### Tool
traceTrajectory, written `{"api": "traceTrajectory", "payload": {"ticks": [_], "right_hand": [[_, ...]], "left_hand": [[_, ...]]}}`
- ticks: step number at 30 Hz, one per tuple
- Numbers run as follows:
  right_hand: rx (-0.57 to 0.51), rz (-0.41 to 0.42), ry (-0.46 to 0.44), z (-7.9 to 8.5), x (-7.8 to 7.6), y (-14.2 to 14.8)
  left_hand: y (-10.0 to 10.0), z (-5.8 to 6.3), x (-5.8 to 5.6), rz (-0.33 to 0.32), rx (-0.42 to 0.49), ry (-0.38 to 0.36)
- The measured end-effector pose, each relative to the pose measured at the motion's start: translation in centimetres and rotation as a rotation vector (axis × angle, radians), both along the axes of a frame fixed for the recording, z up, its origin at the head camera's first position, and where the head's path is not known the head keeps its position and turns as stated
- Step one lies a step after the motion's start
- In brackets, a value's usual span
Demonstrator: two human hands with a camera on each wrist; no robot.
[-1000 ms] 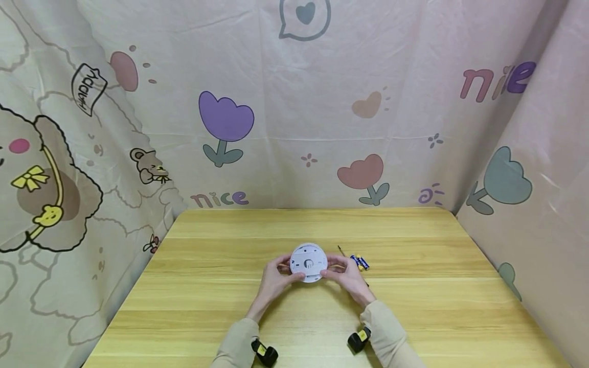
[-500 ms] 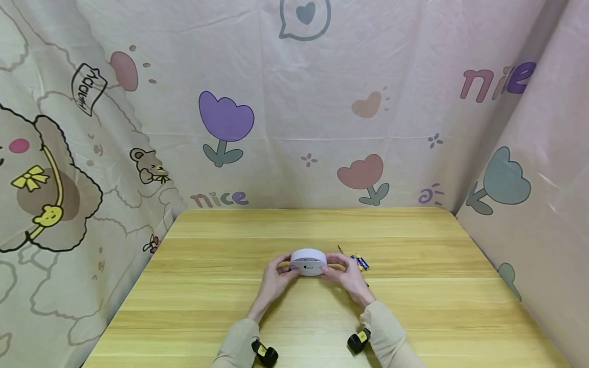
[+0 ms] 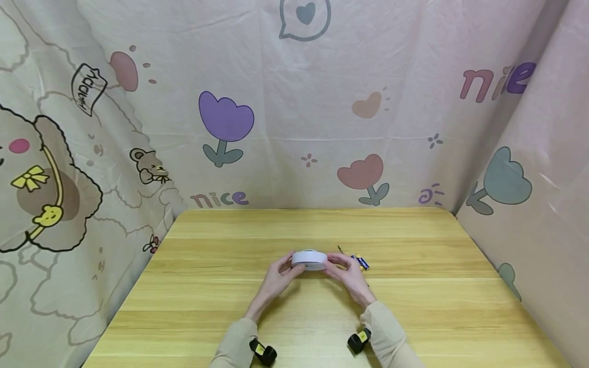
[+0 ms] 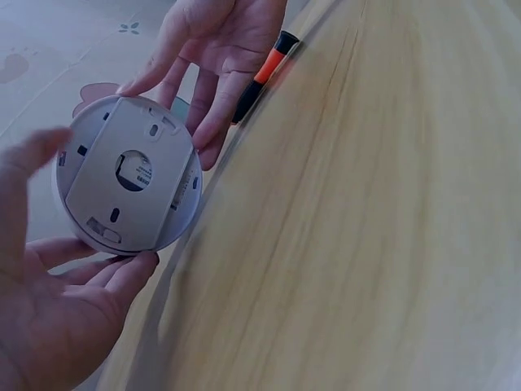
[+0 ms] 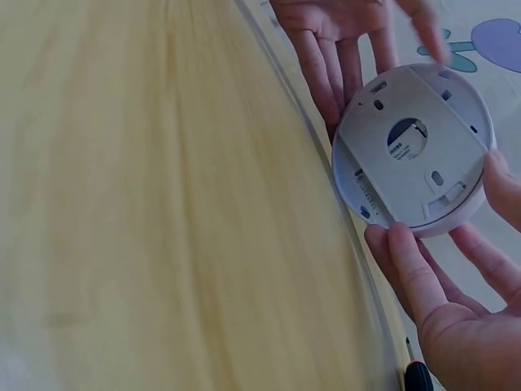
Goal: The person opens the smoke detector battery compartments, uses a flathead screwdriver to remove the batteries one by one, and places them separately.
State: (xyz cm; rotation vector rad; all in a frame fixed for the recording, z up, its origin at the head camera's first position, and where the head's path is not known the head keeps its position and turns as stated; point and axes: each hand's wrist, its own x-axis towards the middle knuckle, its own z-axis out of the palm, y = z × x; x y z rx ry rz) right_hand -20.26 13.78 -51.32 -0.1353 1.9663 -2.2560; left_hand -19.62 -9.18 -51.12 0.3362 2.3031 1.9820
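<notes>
A round white smoke detector [image 3: 309,260] is held up over the middle of the table, tipped so its rim faces the head camera. My left hand [image 3: 275,278] grips its left side, fingers along the edge; the thumb is blurred at the rim in the left wrist view. On the opposite side my right hand [image 3: 348,278] holds the rim between thumb and fingers. Both wrist views show the slotted back plate [image 4: 94,183], with a printed label visible through its central round hole.
Blue and yellow batteries [image 3: 362,262] lie just beyond my right hand. A screwdriver with a black and orange handle [image 4: 267,72] lies there too, mostly hidden by that hand in the head view. A patterned cloth [image 3: 294,168] hangs behind the wooden table [image 3: 221,255].
The detector has tilted from its flat back facing the head camera to nearly edge-on. Both hands keep their hold and stay in almost the same place.
</notes>
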Motion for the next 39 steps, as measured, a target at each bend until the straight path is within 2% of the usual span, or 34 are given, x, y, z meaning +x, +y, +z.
{"api": "traceTrajectory", "payload": {"ticks": [5,8,17,32,39], "right_hand": [[0.071,-0.003,0.014,0.2,0.2,0.2],[0.127,0.002,0.019,0.1,0.1,0.4],[0.185,0.1,0.045,-0.1,0.1,1.1],[0.214,0.204,0.105,-0.1,0.2,1.3],[0.242,0.227,0.14,-0.2,0.1,1.4]], "left_hand": [[0.1,0.2,0.0,0.038,-0.043,-0.003],[0.0,0.2,0.0,0.038,-0.054,-0.015],[-0.6,0.1,-0.2,-0.013,-0.047,-0.036],[-1.2,0.3,-0.2,-0.101,-0.003,-0.075],[-1.2,0.4,-0.2,-0.134,-0.042,-0.058]]}}
